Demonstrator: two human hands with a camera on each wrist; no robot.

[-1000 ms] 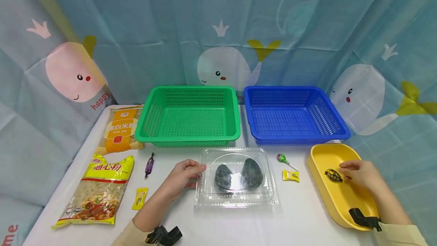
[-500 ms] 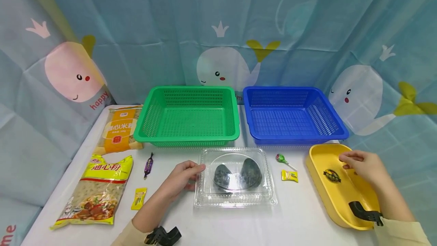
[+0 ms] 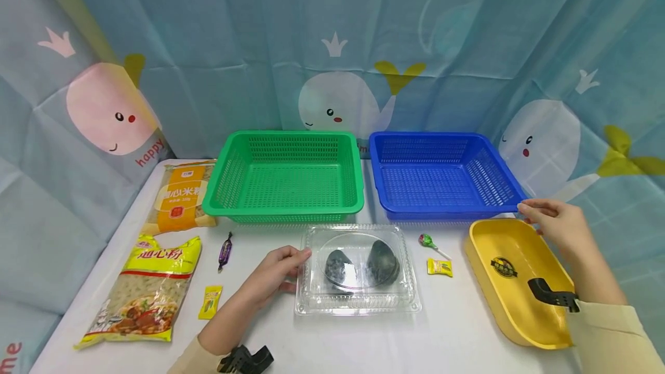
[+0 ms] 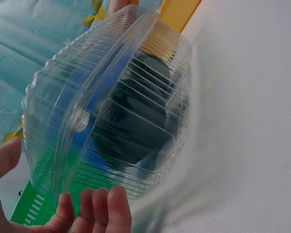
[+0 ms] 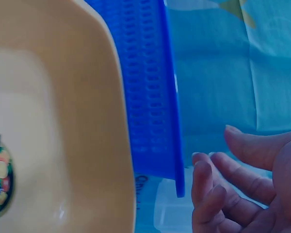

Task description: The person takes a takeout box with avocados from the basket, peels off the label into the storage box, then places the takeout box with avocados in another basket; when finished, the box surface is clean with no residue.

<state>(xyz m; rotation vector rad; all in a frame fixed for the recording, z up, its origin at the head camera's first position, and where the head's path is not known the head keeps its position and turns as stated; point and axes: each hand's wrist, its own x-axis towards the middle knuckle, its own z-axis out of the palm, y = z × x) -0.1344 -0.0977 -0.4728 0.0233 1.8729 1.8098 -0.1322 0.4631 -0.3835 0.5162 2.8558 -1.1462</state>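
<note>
In the middle of the table stands a clear plastic clamshell container (image 3: 358, 303), closed, with dark rounded shapes (image 4: 131, 114) visible inside. My left hand (image 3: 280, 270) is at the container's left side. Its thumb lies by the lid's edge, and the fingers (image 4: 119, 208) reach toward the lower part, loosely bent. My right hand (image 3: 561, 224) hovers over the far right rim of the yellow tray (image 3: 519, 310), close to the front right corner of the blue basket (image 3: 441, 212). In the right wrist view its fingers (image 5: 242, 182) are loosely bent with nothing between them.
A green basket (image 3: 283, 212) stands left of the blue one. Two pasta bags (image 3: 179, 198) lie at far left. A purple-wrapped candy (image 3: 225, 251) and a yellow packet (image 3: 210, 302) lie left; a lollipop (image 3: 428, 240) and another yellow packet (image 3: 439, 267) lie right. A curtain (image 3: 332, 16) surrounds the table.
My right hand has moved away from me, from inside the yellow tray to above its far rim near the blue basket's corner. The left hand stays beside the clear container.
</note>
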